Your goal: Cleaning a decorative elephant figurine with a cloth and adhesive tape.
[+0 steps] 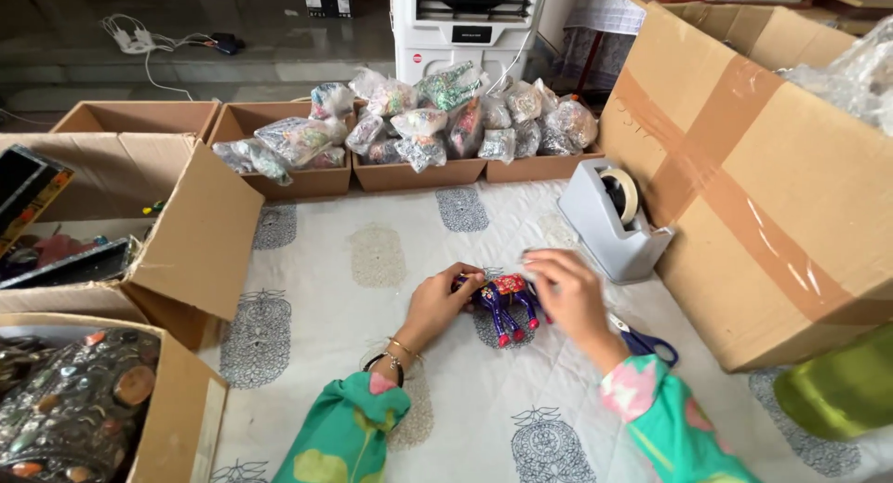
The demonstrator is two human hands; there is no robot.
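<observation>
A small painted toy animal (508,301), dark blue with red saddle and red feet, stands on the white printed cloth (391,353). My left hand (443,300) grips its front end from the left. From the right, my right hand (569,292) holds its back, fingers curled over it. Both arms wear green floral sleeves, and bangles sit on the left wrist.
A grey tape dispenser (609,218) stands right of the hands. Blue-handled scissors (646,343) lie by my right wrist. A big taped cardboard box (772,194) fills the right. Open boxes of bagged trinkets (419,129) line the back; more boxes (139,250) sit left.
</observation>
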